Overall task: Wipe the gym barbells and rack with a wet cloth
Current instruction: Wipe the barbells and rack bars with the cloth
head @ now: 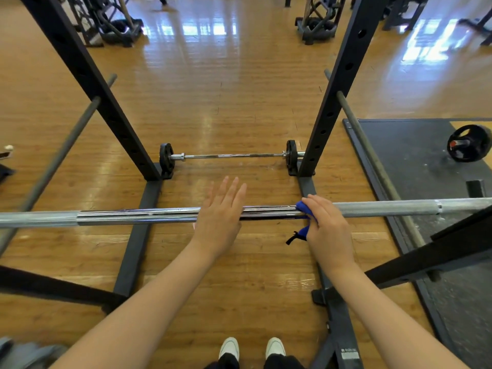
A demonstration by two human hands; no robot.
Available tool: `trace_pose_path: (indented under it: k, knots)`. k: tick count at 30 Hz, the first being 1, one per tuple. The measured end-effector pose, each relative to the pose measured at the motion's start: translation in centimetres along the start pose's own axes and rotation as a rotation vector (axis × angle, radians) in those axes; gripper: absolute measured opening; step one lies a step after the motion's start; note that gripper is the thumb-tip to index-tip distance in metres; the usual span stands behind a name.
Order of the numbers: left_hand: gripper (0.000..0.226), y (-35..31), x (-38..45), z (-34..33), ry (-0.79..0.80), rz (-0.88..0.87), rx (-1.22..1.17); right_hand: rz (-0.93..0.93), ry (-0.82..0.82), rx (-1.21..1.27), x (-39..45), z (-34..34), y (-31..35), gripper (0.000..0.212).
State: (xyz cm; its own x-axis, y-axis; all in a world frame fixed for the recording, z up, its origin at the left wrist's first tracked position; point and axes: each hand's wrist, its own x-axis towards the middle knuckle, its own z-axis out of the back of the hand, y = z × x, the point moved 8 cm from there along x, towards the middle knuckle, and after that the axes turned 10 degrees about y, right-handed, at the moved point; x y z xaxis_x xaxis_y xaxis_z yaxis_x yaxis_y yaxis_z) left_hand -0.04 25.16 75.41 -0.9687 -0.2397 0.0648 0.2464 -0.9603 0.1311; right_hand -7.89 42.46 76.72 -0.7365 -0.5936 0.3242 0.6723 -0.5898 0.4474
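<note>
A long chrome barbell [138, 215] lies across the view at waist height, held by the black rack [343, 75]. My right hand [326, 227] grips a blue cloth [303, 207] wrapped round the bar, right of its middle; a corner of the cloth hangs below the bar. My left hand [221, 217] lies flat over the bar's middle with straight fingers. A second, short barbell [231, 156] with small black plates lies on the floor between the rack's two far uprights.
The rack's base rails [135, 243] run along the wooden floor on both sides of my feet. Grey safety bars [372, 155] slant off each upright. A black mat [415, 155] with a weight plate [468, 143] lies to the right. Other machines stand at the back.
</note>
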Motion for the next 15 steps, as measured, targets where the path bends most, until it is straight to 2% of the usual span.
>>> trace_pose_path:
  k: [4,7,10,13,15]
  knots:
    - [0.089,4.9,-2.6,-0.8,0.001,0.076,0.07,0.005,-0.088,-0.001,0.1,-0.4,0.8,0.028]
    - [0.096,5.9,-3.2,-1.2,-0.017,0.081,0.096,0.095,-0.111,0.007,0.2,-1.0,2.0,0.038]
    - [0.088,6.8,-3.6,-0.7,-0.076,0.114,0.08,0.13,-0.102,0.014,0.1,-1.1,2.1,0.04]
    - [0.076,8.4,-4.8,-0.2,-0.073,0.161,0.066,0.164,-0.11,0.025,0.0,-1.1,1.8,0.04]
    - [0.076,9.9,-5.8,-0.1,-0.049,0.171,0.078,0.177,-0.128,0.026,0.0,-1.0,1.8,0.039]
